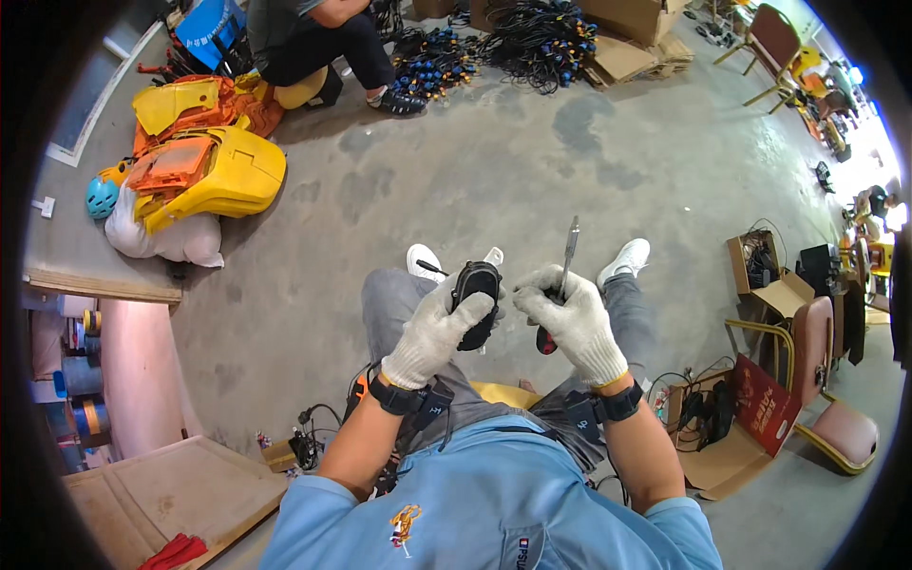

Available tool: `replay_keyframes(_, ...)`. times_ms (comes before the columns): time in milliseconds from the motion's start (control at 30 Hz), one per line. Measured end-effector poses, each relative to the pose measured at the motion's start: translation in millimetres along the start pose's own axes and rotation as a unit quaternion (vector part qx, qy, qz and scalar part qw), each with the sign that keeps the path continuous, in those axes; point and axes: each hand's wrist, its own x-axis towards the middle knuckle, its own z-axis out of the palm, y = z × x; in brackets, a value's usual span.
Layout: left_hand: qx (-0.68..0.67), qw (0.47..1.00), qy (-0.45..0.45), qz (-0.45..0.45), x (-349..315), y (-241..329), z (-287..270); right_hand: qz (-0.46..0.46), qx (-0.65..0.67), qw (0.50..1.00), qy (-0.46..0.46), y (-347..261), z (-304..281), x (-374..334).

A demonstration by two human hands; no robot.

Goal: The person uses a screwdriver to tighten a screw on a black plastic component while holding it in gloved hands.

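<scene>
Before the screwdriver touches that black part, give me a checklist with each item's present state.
1. Left hand has a firm hold on the black part: ok, the gloved fingers wrap its side.
2. Right hand holds the screwdriver: ok, red and black handle in the fist, shaft pointing up and away.
3. Tip lined up with a screw: not ok, the tip stands clear of the part.
4. Screw or slot on the part visible: cannot tell, too small and dark.
5. Both hands gloved: ok, white knit gloves.
6. Other person out of the way: ok, sitting far across the floor.
</scene>
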Motion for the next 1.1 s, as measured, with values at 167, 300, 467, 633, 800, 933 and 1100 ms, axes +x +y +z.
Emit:
replay_keyframes(167, -0.011, 0.998, 0.029, 0.048, -9, 8, 18, -0.029, -0.027, 0.999, 0.022, -7, 3, -14)
replay_keyframes(300, -0.027, 0.999, 0.029, 0.032, -14, 9, 23, -0.055, -0.033, 0.997, 0.037, -7, 4, -18)
replay_keyframes(467, 0.027, 0.999, 0.027, 0.039, -17, 14, 26, -0.081, -0.035, 0.995, 0.047, -6, 4, -20)
replay_keyframes(633, 0.053, 0.997, 0.031, 0.046, -17, 15, 27, -0.069, -0.021, 0.996, 0.047, -3, 4, -18)
replay_keyframes(800, 0.077, 0.994, 0.028, 0.072, -13, 19, 34, -0.053, -0.03, 0.996, 0.058, -12, 0, -22)
replay_keyframes(933, 0.152, 0.981, 0.013, 0.124, -12, 19, 36, -0.086, -0.004, 0.994, 0.068, -14, -2, -29)
replay_keyframes(1100, 0.12, 0.987, 0.042, 0.099, -18, 12, 31, -0.014, 0.07, 0.997, 0.005, -6, 3, -28)
